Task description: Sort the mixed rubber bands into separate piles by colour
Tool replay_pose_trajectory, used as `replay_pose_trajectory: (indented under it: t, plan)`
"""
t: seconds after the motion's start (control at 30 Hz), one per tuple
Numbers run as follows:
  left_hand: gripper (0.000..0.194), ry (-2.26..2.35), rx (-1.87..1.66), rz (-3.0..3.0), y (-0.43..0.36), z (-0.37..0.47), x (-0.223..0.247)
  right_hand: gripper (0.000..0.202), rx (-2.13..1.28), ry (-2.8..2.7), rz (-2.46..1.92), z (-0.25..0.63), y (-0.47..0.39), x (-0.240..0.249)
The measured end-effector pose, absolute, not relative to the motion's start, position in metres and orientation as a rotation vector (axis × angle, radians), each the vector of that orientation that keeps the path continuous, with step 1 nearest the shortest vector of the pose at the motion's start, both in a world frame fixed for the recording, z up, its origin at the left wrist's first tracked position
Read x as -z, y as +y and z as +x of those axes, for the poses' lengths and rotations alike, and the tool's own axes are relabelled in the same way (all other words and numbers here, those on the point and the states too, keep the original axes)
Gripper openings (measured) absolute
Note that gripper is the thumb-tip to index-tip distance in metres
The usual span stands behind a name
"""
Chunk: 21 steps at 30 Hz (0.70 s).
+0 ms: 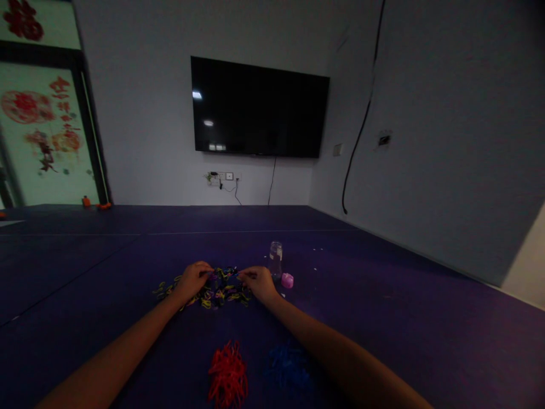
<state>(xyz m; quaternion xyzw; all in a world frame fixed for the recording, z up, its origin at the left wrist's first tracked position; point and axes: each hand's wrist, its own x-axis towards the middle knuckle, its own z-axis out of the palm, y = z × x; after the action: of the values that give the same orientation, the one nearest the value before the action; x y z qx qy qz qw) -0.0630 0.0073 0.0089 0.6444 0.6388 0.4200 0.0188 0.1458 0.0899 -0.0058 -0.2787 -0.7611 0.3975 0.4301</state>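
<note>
A loose pile of mixed rubber bands (219,292), yellow, black, purple and blue, lies spread on the dark purple floor mat. At the pile's left part, my left hand (194,281) is closed in a pinch on a rubber band. My right hand (259,283) pinches at the right edge of the pile, also on a band; the exact strands between the fingertips are too small to make out. Closer to me lie a heap of red bands (227,375) and a heap of blue bands (287,366), the latter partly dim beside my right forearm.
A clear bottle (276,258) stands uncapped just beyond my right hand, with a pink cap (287,280) beside it. Small white scraps (315,269) dot the mat (404,318). A television (259,108) hangs on the far wall, and a black cable (360,136) dangles at the right.
</note>
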Motion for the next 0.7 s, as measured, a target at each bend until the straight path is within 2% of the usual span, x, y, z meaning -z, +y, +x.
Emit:
replay_pose_trajectory:
  t: [0.7]
  plan:
    - [0.022, 2.032, -1.271, 2.079, 0.0014, -0.0601, -0.0153, 0.02, -0.978, -1.933, -0.68, 0.1468, 0.0916, 0.0061]
